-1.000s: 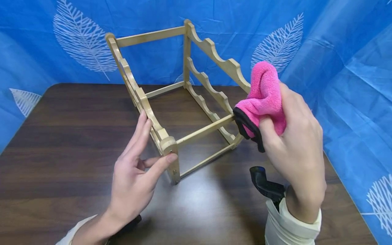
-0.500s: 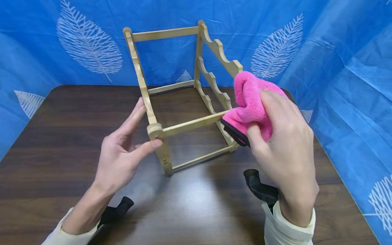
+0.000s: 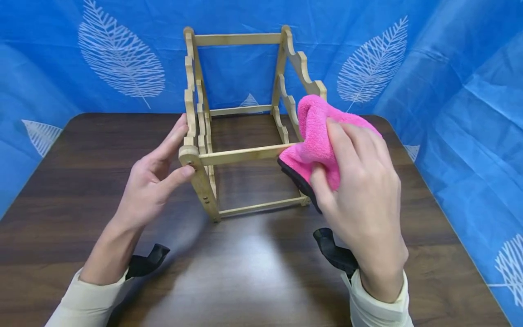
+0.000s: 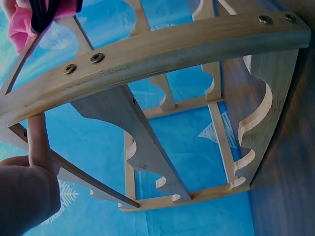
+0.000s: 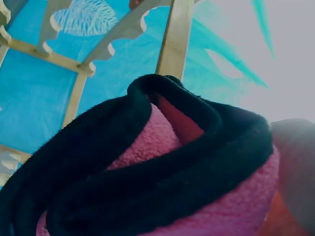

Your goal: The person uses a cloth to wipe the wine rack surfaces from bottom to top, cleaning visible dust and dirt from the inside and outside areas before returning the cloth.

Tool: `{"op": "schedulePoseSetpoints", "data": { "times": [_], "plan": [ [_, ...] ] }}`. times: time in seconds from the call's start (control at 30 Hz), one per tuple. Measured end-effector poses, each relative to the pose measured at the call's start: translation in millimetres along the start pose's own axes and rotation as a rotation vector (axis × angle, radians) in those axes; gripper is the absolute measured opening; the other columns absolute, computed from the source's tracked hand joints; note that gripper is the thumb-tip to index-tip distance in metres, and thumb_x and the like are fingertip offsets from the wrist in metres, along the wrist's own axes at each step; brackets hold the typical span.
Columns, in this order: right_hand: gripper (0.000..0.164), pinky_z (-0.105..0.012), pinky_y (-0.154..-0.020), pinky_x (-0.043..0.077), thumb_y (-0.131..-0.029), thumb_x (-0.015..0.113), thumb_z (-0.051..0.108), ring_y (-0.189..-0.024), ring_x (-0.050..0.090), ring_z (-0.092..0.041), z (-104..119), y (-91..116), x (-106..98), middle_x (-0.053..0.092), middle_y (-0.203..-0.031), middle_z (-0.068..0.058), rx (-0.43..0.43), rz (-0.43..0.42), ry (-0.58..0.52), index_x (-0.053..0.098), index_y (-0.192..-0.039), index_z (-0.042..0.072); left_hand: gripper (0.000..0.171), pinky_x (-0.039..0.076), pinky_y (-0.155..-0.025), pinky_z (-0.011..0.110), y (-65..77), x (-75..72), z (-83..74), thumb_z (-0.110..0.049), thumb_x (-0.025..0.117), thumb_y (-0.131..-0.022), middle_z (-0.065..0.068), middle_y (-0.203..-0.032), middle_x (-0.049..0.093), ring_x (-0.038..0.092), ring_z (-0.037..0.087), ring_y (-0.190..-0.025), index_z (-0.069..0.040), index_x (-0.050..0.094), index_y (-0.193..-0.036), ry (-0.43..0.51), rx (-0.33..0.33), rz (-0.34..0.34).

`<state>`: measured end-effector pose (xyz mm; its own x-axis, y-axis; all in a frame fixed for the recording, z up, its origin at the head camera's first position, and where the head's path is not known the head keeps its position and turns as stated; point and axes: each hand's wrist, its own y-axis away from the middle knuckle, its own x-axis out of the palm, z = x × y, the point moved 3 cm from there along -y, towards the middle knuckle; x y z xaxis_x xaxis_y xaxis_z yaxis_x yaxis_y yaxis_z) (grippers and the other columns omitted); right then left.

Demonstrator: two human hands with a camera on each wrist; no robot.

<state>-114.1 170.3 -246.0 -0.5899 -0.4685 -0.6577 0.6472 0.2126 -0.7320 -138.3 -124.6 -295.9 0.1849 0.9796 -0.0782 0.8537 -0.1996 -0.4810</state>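
Note:
A pale wooden wine rack (image 3: 241,155) with scalloped side rails stands on the table. In the head view my left hand (image 3: 153,175) holds its near left corner, thumb on the front post and fingers along the outer side. One of those fingers (image 4: 37,142) touches the frame from beneath in the left wrist view. My right hand (image 3: 359,190) grips a bunched pink cloth (image 3: 316,136) with black edging. The cloth wraps over the right end of the top front bar and hides that corner. Up close, the cloth's black edging (image 5: 197,182) fills much of the right wrist view.
The dark wood-grain table (image 3: 94,181) carries the rack near its far side. A blue curtain (image 3: 229,13) with white leaf prints hangs right behind and along the right. Black wrist mounts (image 3: 147,261) stick out below both hands.
The rack has turned clockwise, its front bar now facing me more squarely. My left hand moved left and away with the corner. My right hand and the cloth shifted left along the bar.

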Motion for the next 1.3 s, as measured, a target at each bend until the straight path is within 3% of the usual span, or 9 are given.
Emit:
{"op": "schedulePoseSetpoints", "data": {
  "times": [0.23, 0.43, 0.6, 0.77, 1.07, 1.3],
  "plan": [
    [0.060, -0.058, -0.087, 0.052, -0.078, 0.070, 0.016, -0.125, 0.052, -0.027, 0.1, 0.4, 5.2, 0.061, -0.129, -0.010, -0.002, 0.005, 0.016, 0.059, -0.136, 0.010, 0.065, 0.021, -0.117, 0.030, -0.5, 2.1, 4.3, -0.002, 0.069, -0.092, 0.003, -0.158, 0.032, 0.021, 0.020, -0.148, -0.003, 0.039, -0.149, 0.041, -0.009, -0.051],
    [0.057, -0.055, -0.087, 0.052, -0.080, 0.070, 0.016, -0.121, 0.054, -0.028, 2.6, -0.9, 7.9, 0.062, -0.125, -0.011, -0.010, 0.011, -0.004, 0.060, -0.136, 0.010, 0.064, 0.021, -0.117, 0.029, -0.7, 0.0, 2.9, 0.004, 0.065, -0.092, 0.001, -0.159, 0.031, 0.021, 0.019, -0.148, -0.004, 0.038, -0.149, -0.004, -0.026, -0.048],
    [0.052, -0.056, -0.086, 0.052, -0.081, 0.070, 0.013, -0.117, 0.054, -0.035, 13.7, -4.2, 5.4, 0.062, -0.121, -0.017, 0.001, 0.022, -0.029, 0.061, -0.131, 0.003, 0.064, 0.020, -0.117, 0.030, -1.2, 0.0, 4.5, 0.008, 0.063, -0.092, 0.001, -0.159, 0.031, 0.021, 0.018, -0.148, -0.004, 0.038, -0.149, 0.002, -0.038, -0.053],
    [0.051, -0.053, -0.088, 0.052, -0.083, 0.070, 0.014, -0.114, 0.054, -0.037, 18.9, -4.5, 9.9, 0.062, -0.121, -0.018, -0.036, 0.015, -0.037, 0.061, -0.132, 0.003, 0.064, 0.021, -0.117, 0.030, -1.8, -0.9, 4.0, 0.009, 0.065, -0.091, 0.002, -0.158, 0.032, 0.022, 0.019, -0.147, -0.004, 0.039, -0.149, 0.013, -0.038, -0.065],
    [0.059, -0.052, -0.090, 0.051, -0.077, 0.082, 0.015, -0.112, 0.055, -0.037, 34.7, -6.0, 20.1, 0.061, -0.119, -0.021, -0.069, -0.035, -0.091, 0.061, -0.129, 0.000, 0.065, 0.019, -0.118, 0.030, -1.4, -1.6, 5.8, 0.007, 0.068, -0.089, 0.003, -0.157, 0.034, 0.021, 0.018, -0.147, -0.005, 0.043, -0.147, 0.076, -0.037, -0.101],
    [0.046, -0.048, -0.093, 0.047, -0.081, 0.079, 0.008, -0.103, 0.055, -0.041, 66.6, -3.4, 37.0, 0.061, -0.113, -0.025, -0.182, -0.152, -0.225, 0.064, -0.122, -0.004, 0.064, 0.026, -0.115, 0.029, -1.2, 0.7, 7.9, 0.001, 0.070, -0.089, 0.001, -0.157, 0.035, 0.023, 0.019, -0.147, -0.008, 0.044, -0.147, 0.072, -0.045, -0.102]
  ]
}}
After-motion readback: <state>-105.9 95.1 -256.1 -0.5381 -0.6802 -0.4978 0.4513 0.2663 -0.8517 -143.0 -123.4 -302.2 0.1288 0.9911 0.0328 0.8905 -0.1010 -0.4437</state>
